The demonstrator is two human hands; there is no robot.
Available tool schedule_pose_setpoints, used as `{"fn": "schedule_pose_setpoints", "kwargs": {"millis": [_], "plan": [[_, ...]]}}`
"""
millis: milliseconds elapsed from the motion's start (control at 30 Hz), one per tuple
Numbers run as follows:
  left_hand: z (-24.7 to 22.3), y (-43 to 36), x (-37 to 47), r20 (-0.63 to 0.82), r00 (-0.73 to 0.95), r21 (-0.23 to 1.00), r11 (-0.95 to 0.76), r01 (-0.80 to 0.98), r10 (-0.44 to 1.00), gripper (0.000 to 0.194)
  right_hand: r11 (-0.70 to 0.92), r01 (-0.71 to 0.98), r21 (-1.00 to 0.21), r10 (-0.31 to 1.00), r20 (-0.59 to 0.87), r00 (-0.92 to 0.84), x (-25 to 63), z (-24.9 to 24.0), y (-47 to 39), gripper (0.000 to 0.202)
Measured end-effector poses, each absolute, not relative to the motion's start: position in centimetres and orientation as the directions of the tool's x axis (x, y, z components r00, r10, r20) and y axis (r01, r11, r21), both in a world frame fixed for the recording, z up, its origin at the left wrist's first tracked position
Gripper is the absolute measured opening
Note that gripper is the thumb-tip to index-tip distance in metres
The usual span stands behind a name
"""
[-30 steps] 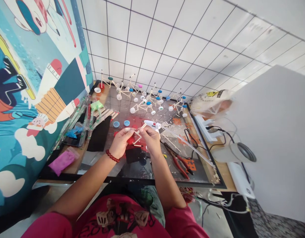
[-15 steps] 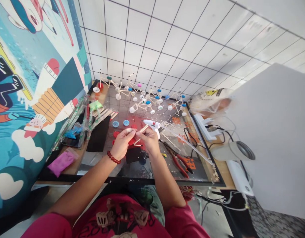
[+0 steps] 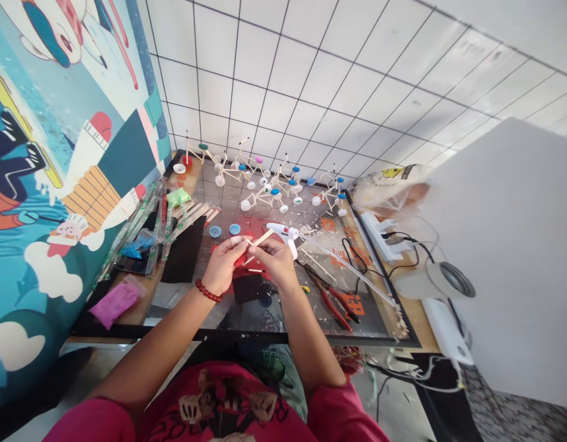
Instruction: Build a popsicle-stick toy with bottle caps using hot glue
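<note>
Both hands, left hand (image 3: 227, 264) and right hand (image 3: 277, 261), pinched nearly closed on thin wooden sticks (image 3: 263, 238) (fingertips close together). Glue gun (image 3: 283, 231) lies just right, far side.

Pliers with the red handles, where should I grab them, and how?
I'd grip the pliers around both handles, coming from the near side with the right hand once it's free. They lie with handles spread and slanting toward you, head pointing away, so your fingers should close around both.
</note>
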State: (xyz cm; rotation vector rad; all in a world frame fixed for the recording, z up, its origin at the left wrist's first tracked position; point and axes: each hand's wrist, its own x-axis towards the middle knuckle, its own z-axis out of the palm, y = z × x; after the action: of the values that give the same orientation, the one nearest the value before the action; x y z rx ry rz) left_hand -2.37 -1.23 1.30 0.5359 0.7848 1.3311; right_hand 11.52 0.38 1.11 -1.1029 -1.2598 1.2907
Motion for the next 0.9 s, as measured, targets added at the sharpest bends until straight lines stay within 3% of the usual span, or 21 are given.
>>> {"fn": "schedule_pose_setpoints", "kwargs": {"millis": [133, 433, 700, 900], "plan": [[1.3, -1.4, -2.4, -0.174, 0.044, 0.799, 0.168, -0.578, 0.984, 0.031, 0.023, -0.058, -0.998, 0.997, 0.027, -0.077, 11.4, 1.0, 0.3, 0.024], [1.4, -1.7, -2.0, -0.187, 0.125, 0.765, 0.224, -0.603, 0.974, 0.034, -0.014, -0.165, -0.986, 0.998, -0.003, -0.066, 10.9, 2.0, 0.0, 0.029], [1.4, -1.6, -2.0, -0.203, 0.115, 0.753, 0.230, -0.616, 0.972, 0.031, 0.043, -0.084, -0.995, 0.999, 0.044, -0.006, 10.8, 1.5, 0.1, 0.028], [1.4, -1.1, -2.4, -0.207, 0.052, 0.716, 0.187, -0.673, 0.977, 0.028, 0.077, 0.050, -0.996, 0.989, 0.070, -0.127, 11.4, 1.4, 0.2, 0.028]]}}
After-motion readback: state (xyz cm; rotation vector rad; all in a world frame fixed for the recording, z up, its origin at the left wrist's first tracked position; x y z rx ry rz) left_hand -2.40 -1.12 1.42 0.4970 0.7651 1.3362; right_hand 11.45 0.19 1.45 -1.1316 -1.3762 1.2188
